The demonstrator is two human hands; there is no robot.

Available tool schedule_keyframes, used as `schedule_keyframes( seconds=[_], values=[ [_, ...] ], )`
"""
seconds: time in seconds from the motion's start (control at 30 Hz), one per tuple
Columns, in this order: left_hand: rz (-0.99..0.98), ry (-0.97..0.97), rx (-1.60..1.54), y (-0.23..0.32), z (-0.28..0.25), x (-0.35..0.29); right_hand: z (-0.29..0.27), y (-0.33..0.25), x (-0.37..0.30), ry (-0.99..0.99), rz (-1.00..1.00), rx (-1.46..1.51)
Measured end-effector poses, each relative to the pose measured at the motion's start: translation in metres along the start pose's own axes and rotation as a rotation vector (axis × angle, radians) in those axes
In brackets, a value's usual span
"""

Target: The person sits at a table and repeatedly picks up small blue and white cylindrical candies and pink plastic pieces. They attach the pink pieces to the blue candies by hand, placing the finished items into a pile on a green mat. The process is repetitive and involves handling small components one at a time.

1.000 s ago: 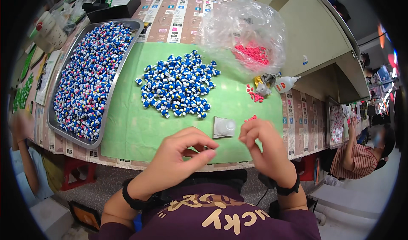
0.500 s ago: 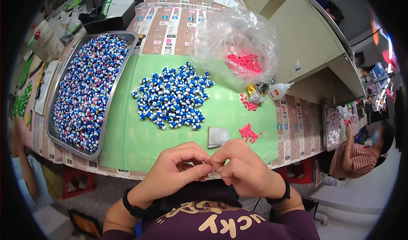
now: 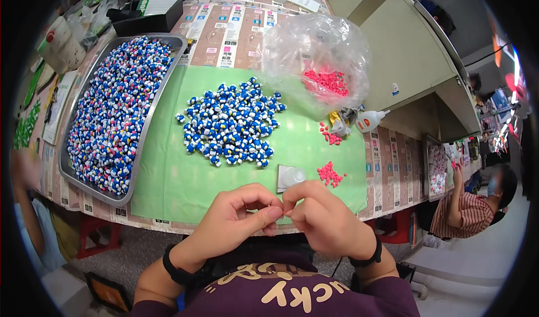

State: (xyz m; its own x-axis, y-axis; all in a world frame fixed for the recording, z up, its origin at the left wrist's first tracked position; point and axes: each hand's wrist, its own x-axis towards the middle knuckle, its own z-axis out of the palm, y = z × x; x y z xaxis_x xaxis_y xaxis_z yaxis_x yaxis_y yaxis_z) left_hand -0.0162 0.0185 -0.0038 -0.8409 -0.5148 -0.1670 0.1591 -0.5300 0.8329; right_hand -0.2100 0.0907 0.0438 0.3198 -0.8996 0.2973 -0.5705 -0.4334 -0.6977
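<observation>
Over the near edge of the green sheet [image 3: 163, 191], my left hand [image 3: 238, 213] and my right hand [image 3: 328, 219] meet with fingertips pinched together. A tiny pink piece [image 3: 285, 212] shows at the tips of my right hand. Whatever my left thumb and fingers pinch is mostly hidden. Just beyond my hands stands a small translucent cup [image 3: 294, 175] on a pale square card [image 3: 281, 174]. Right of it lies a small heap of pink pieces [image 3: 329, 174]. Farther off, a large pile of small blue-and-white figures [image 3: 230, 123] spreads over the sheet.
At left, a metal tray [image 3: 181, 47] holds many similar figures with pink bits. A clear plastic bag [image 3: 314, 42] of pink pieces sits at the back, near a white squeeze bottle [image 3: 370, 119] and more pink pieces [image 3: 331, 136]. A cabinet [image 3: 410, 64] stands right; co-workers sit either side.
My hands have shifted slightly, and the right fingertips have parted a little from the left, with a pink speck now showing there. The head view has moved slightly.
</observation>
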Motion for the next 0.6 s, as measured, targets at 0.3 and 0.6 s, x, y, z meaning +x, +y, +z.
schedule_keyframes(
  seconds=[0.3, 0.6],
  values=[
    [0.143, 0.243, 0.137, 0.011, -0.013, -0.006, -0.020, 0.047, 0.003, -0.079, 0.164, -0.299],
    [0.199, 0.310, 0.191, 0.011, -0.029, -0.012, -0.015, 0.042, 0.010, -0.073, 0.182, -0.457]
  ],
)
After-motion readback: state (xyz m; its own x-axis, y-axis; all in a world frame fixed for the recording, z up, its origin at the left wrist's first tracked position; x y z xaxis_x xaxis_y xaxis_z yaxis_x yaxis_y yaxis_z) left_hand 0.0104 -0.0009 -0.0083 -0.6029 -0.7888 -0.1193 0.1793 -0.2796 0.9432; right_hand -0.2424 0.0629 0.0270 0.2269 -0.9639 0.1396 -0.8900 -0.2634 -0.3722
